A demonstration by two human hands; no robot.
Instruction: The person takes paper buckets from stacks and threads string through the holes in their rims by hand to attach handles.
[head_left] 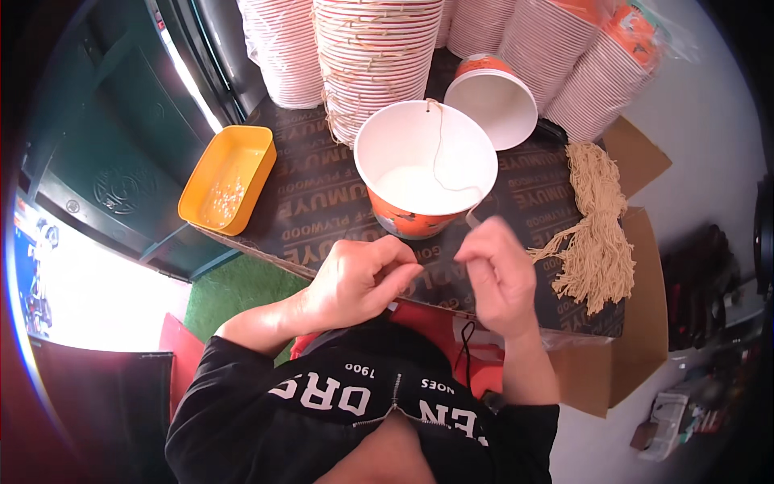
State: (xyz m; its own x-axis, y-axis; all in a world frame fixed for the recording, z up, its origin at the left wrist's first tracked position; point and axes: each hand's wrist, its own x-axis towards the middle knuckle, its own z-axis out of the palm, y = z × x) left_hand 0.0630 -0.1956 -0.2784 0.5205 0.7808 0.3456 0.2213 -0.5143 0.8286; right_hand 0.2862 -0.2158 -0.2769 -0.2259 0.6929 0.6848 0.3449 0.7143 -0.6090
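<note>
A white paper bucket [387, 173] with an orange printed outside stands upright near the table's front edge. From a hole at its far rim, a thin string [436, 153] hangs inside, then crosses the right rim toward my right hand. My right hand [501, 278], just right of the bucket, is closed with its fingertips pinched on the string's end. In front of the bucket my left hand [359, 274] is curled, thumb against forefinger; what lies in the pinch, if anything, is too small to make out. Neither hand touches the bucket wall.
A yellow tray [260, 171] with small shiny bits stands at left. Behind are a tall stack of strung buckets [375, 64], more stacks in plastic [601, 85], and a bucket on its side [501, 113]. A bundle of beige strings [597, 234] lies right, near cardboard [641, 315].
</note>
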